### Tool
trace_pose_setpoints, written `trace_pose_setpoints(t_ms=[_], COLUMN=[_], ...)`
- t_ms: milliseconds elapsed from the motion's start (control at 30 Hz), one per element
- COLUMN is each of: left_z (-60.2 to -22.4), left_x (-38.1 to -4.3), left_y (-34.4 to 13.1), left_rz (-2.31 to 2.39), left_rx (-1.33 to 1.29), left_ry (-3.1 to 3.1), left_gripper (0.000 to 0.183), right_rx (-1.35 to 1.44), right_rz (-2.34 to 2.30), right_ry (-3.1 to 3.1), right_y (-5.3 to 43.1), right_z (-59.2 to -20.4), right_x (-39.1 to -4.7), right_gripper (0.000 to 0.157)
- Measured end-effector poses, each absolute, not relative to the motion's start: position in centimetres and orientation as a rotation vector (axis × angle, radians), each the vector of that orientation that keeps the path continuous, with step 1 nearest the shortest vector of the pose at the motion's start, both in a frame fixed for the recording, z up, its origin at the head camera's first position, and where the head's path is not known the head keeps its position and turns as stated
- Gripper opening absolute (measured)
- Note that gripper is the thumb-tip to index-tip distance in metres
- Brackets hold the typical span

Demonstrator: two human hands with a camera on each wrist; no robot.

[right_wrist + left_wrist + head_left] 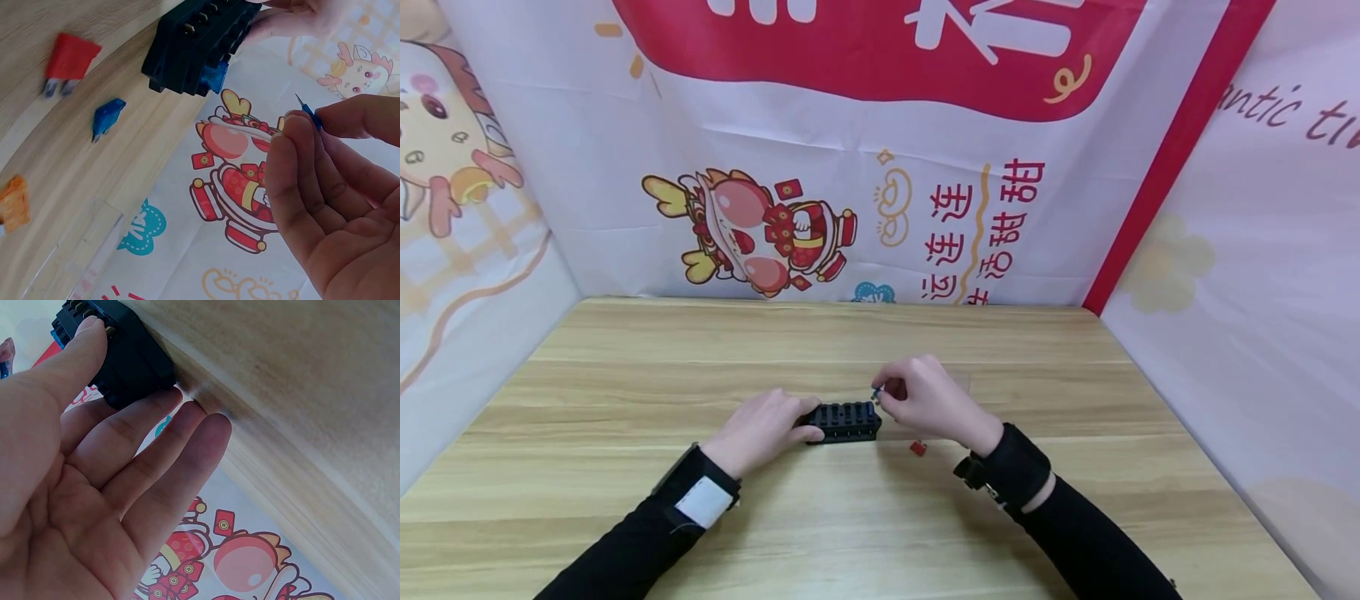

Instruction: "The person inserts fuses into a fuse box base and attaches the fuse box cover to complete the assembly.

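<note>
A black blade-fuse block point(844, 425) sits on the wooden table, with metal terminals along its side. My left hand point(765, 432) grips its left end, thumb on the near side and fingertips along the other; the left wrist view shows the last fingers extended. One blue blade fuse point(214, 78) sits in the slot at the block's right end. Just above and to the right of that end, my right hand point(934, 402) pinches another blue blade fuse point(310, 117) between thumb and index finger. Its thin metal blade points out, apart from the block.
On the table near my right hand lie a red blade fuse point(72, 61), a loose blue fuse point(108, 117) and an orange fuse point(14, 203). A clear plastic cover point(81, 256) lies beyond them. Printed cloth point(602, 192) walls the table's back and sides.
</note>
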State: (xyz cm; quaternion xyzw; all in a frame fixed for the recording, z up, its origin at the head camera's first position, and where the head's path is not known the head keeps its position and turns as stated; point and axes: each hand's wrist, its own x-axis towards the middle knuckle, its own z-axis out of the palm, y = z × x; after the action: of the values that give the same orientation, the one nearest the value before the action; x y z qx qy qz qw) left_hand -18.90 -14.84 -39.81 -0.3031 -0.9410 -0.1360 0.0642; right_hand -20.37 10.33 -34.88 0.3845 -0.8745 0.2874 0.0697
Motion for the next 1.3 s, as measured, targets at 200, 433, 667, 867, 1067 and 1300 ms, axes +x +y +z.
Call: trace_pose_setpoints(t_ms=[200, 433, 667, 867, 1067, 1300], left_z=[-39.7, -39.6, -39.7, -39.7, -39.6, -39.7], left_x=[-18.9, -18.9, -18.9, -19.0, -19.0, -19.0], left_y=[-14.9, -15.0, -15.0, -15.1, -15.3, -15.2], left_rz=[-0.417, -0.406, -0.402, -0.414, -0.408, -0.398], left_rx=[-0.918, -0.908, -0.905, -0.908, -0.915, -0.91], left_ry=[-2.843, -2.858, -2.862, -2.865, -2.857, -2.868], left_gripper=[0.021, 0.023, 0.022, 0.022, 0.023, 0.023], right_rx=[1.139, 1.138, 1.125, 1.147, 1.15, 1.152], right_rz=[0.893, 0.881, 0.881, 0.866, 0.855, 0.818], right_ry=[-2.666, -2.705, -2.745, -2.777, -2.804, -2.832], right_y=[9.7, 9.3, 9.0, 8.8, 8.6, 8.4], right_z=[-34.9, -35.0, -35.1, -35.3, -35.4, -35.6], right_x=[-20.8, -21.1, -21.4, -21.6, -21.9, -22.0], right_gripper=[0.009, 0.009, 0.01, 0.011, 0.012, 0.014])
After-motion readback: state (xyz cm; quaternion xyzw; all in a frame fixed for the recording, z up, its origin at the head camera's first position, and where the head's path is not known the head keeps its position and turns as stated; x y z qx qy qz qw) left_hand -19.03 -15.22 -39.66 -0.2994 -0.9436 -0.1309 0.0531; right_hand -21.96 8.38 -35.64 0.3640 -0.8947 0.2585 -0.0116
